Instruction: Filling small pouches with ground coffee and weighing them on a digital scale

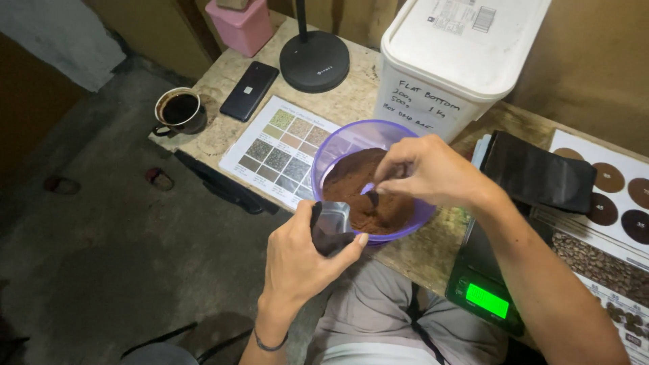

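- The left hand (297,260) is wrapped around a small pouch (331,226), shiny silver foil on the inside and dark outside, thumb pressed along one side and fingers curled around the other, so the mouth stays open right at the near rim of the bowl.
- The right hand (422,169) hangs over the bowl with fingertips pinched together on a little dark scoop (370,198) that's dug into the powder; most of the scoop is hidden so I can't really tell its shape.
- The bowl (338,145) is round, see-through purple plastic, sitting at the table's front edge and heaped with fine, crumbly reddish-brown ground coffee (358,182).
- The table (351,101) looks like rough chipboard, pale and speckled.
- Behind the bowl there's a big white plastic tub (446,67) with a lid, boxy with rounded corners.
- To the right, a flat matte black bag (541,172) lies on some printed charts with brown circles (608,179), and a scale (483,287) with a glowing green display sits near the person's knee.
- To the left: a laminated sheet (280,152) with a grid of grainy texture samples, a black phone (249,90), a mug (180,110) of dark coffee, a round black lamp base (314,62) and a pink box (241,26).
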